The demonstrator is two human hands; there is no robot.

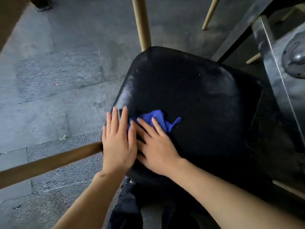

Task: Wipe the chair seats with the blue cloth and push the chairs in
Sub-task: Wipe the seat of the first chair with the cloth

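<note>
Chair seat (pixel 189 100), black and dusty, fills the middle of the head view and is the biggest thing under the hands; its far edge and left rim carry a pale film of dust, and its right side runs into shadow beside a dark metal frame (pixel 277 83) that is cut off by the picture's edge. Grey stone floor (pixel 49 71) lies around it on the left. A wooden chair leg (pixel 141 22) rises behind the seat's far corner, and another wooden bar (pixel 49 164) slants in from the lower left and ends at the left hand.

Both forearms reach in from the bottom of the view. The left hand (pixel 118 142) lies flat, palm down, fingers straight and close together, over the seat's near-left rim. The right hand (pixel 156 149) lies beside it and touching it, also flat with fingers straight and slightly spread, angled toward the upper left, pressing down on the blue cloth (pixel 155 119).

The cloth sits crumpled on the near-left part of the seat, under and just beyond the right fingertips, with a small corner sticking out to the right. Part of it is hidden beneath the fingers, so its full shape cannot be made out. Dark clothing below the seat is hard to read.
</note>
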